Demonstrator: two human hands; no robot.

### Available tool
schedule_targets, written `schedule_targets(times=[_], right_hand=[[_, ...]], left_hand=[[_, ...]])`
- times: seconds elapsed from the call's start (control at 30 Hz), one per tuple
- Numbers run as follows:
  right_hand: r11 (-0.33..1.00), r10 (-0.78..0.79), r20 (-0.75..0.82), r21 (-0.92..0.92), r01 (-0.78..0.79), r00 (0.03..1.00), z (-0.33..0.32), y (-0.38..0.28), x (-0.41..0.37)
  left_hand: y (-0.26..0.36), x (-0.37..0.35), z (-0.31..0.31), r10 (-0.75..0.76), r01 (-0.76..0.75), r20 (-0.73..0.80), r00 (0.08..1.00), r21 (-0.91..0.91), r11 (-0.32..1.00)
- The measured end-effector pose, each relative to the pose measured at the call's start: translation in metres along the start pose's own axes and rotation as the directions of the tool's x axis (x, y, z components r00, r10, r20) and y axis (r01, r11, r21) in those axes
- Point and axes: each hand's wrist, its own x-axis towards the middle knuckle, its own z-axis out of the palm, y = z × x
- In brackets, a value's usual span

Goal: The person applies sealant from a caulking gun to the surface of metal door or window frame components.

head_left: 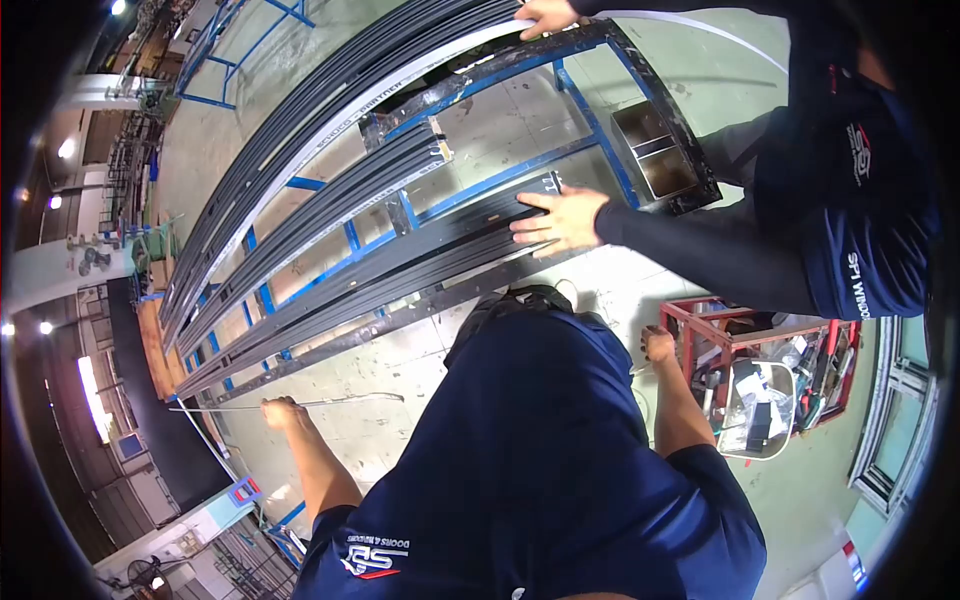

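My left hand is closed round a thin rod at the lower left, held out over the tiled floor. On the other side of my body, my right hand is curled beside the red metal cart; what it holds, if anything, is too small to make out. In front of me, long dark profiles lie in bundles across a blue and black rack. A co-worker's hand rests spread on the ends of the nearest profiles, and the other hand touches the far bundle.
The co-worker stands at the right end of the rack. A white bin with small parts sits in the cart. Another blue frame stands at the upper left. A framed window is at the far right.
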Motion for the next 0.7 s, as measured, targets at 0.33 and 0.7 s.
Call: schedule_targets(times=[0.33, 0.7], right_hand=[[0.980, 0.040, -0.010, -0.197, -0.042, 0.999, -0.018, -0.045, -0.013], [0.992, -0.057, 0.037, -0.111, 0.061, 0.998, -0.006, -0.003, 0.022]], left_hand=[[-0.024, -0.011, -0.004, 0.004, -0.003, -0.074, 0.997, 0.007, 1.000], [-0.017, -0.011, 0.001, -0.091, 0.095, -0.192, 0.977, 0.011, 0.995]])
